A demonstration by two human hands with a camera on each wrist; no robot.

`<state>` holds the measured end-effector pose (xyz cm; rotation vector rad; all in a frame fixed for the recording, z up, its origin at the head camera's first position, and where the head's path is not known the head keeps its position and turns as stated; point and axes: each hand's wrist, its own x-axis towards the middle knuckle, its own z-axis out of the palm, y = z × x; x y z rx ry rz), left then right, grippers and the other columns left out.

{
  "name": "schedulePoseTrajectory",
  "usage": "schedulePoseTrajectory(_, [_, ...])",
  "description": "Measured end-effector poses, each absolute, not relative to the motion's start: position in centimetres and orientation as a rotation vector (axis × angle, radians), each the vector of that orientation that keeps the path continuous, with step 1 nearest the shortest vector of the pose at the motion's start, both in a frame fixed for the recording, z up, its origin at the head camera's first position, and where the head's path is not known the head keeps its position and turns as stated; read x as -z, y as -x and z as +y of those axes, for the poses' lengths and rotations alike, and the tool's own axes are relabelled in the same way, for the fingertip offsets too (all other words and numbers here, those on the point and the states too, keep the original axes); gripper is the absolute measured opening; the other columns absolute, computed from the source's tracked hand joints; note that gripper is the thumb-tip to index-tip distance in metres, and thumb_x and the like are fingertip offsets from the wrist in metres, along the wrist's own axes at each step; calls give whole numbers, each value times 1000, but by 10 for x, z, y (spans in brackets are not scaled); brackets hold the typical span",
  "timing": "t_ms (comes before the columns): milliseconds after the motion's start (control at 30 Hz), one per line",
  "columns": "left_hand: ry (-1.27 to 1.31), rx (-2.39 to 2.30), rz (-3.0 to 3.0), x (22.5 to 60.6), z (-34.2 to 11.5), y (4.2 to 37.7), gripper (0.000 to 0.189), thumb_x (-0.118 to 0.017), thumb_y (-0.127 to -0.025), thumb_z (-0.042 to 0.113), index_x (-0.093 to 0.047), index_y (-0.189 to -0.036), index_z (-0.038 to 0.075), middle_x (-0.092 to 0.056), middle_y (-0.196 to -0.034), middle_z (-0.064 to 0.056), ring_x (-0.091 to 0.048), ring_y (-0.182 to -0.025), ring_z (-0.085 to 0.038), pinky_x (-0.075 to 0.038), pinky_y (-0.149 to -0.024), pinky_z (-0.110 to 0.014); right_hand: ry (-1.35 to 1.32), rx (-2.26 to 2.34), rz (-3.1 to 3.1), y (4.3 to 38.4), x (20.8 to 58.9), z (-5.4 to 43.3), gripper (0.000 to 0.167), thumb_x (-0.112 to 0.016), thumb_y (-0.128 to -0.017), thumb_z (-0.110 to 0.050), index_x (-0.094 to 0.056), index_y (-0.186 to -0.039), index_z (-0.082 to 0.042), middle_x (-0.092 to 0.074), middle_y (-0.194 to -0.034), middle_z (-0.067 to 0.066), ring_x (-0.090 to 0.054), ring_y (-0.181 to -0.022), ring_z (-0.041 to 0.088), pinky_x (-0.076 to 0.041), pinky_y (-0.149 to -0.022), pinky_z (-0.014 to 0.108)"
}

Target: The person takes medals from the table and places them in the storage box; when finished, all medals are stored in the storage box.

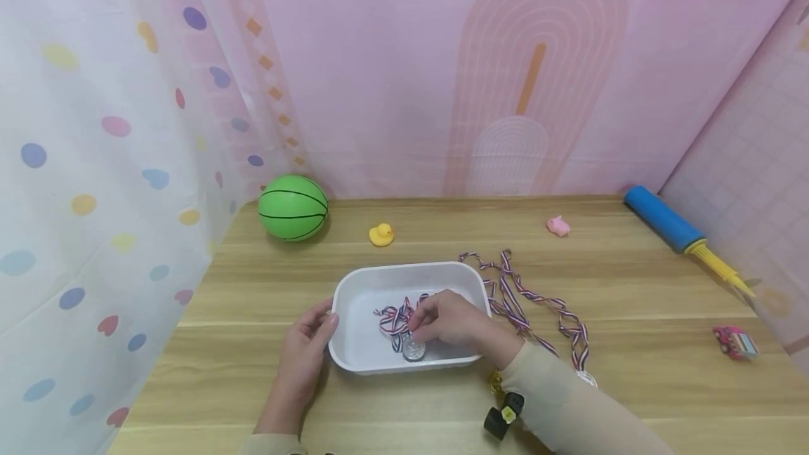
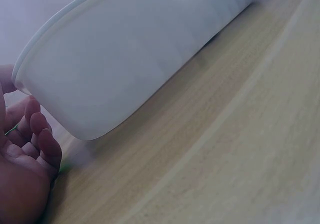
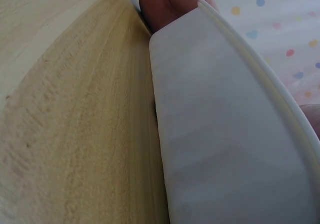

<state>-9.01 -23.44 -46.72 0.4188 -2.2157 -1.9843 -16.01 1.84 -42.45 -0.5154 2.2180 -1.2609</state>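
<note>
A white plastic tub (image 1: 354, 364) stands on the table. My left hand (image 1: 306, 346) grips its left end, thumb at the rim and fingers against the outside wall. In the left wrist view the fingers of that hand (image 2: 25, 149) are bent beside the tub wall (image 2: 125, 58). Inside the tub lies a silver medal (image 1: 413, 350) with a bunched red, white and blue ribbon (image 1: 393, 321). Reaching over the front right rim, my right hand (image 1: 445, 318) pinches the ribbon just above the medal. The tub wall (image 3: 215, 114) fills much of the right wrist view.
More striped ribbons (image 1: 521, 300) lie right of the tub, with another silver medal (image 1: 587, 378) and a gold medal (image 1: 496, 383) partly hidden by my sleeve. Around them are a black toy (image 1: 499, 421), green ball (image 1: 293, 208), yellow duck (image 1: 382, 234), pink pig (image 1: 559, 226), blue pump (image 1: 666, 220) and toy car (image 1: 735, 343).
</note>
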Motion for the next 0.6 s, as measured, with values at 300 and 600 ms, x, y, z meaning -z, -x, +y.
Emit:
schedulePoseTrajectory(300, [-427, 1986, -2207, 470, -235, 91, 35, -59, -96, 16, -58, -128, 2, -60, -106, -19, -58, -91, -15, -53, -76, -21, 555, 1185, 2277, 159, 428, 16, 9, -77, -79, -7, -71, -79, -13, -65, -72, -4, -56, -68, 12, -47, -60, 25])
schedulePoseTrajectory(600, [-429, 1991, -2221, 470, -235, 91, 37, -59, -96, 18, -57, -129, 2, -59, -109, -20, -58, -93, -16, -53, -77, -21, 607, 1088, 2360, 156, 428, 15, 13, -78, -77, -5, -69, -75, -15, -62, -71, -4, -55, -67, 13, -46, -61, 26])
